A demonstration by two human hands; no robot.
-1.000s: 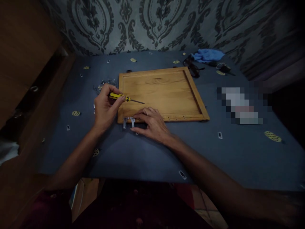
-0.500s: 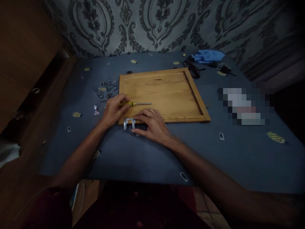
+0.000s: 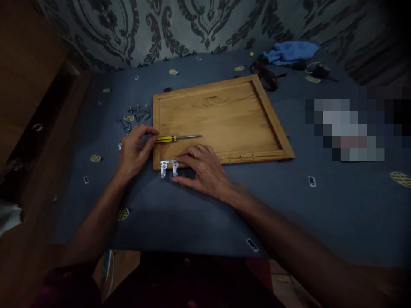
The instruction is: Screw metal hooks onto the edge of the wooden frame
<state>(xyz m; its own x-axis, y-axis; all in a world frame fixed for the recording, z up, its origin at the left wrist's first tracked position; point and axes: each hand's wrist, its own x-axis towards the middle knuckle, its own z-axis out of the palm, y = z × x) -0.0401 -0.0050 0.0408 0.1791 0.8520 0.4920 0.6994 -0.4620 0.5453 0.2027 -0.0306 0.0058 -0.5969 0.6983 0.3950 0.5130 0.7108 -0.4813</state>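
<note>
A framed wooden panel (image 3: 212, 115) lies on the cloth-covered table with its recessed side up. On its left part rests a yellow-handled screwdriver (image 3: 167, 139), its shaft pointing right. My left hand (image 3: 133, 149) is at the panel's left edge, thumb and forefinger slightly apart by the handle's end. At the near left corner, a silver metal double hook (image 3: 168, 164) sits on the frame's front rail, its two prongs hanging over the edge. My right hand (image 3: 202, 171) has its thumb and fingertips about the hook's right end; the exact contact is partly hidden.
Several loose metal hooks (image 3: 139, 113) lie left of the panel, partly behind my left hand. Dark glasses (image 3: 268, 79), a blue cloth (image 3: 290, 52) and keys (image 3: 319, 70) are at the back right. A pixelated patch covers something on the right. Small dark holes dot the front rail.
My left hand has drawn back leftward along the screwdriver, baring more of its handle. The screwdriver stays on the panel. My right hand keeps its place at the double hook. The view has shifted slightly.
</note>
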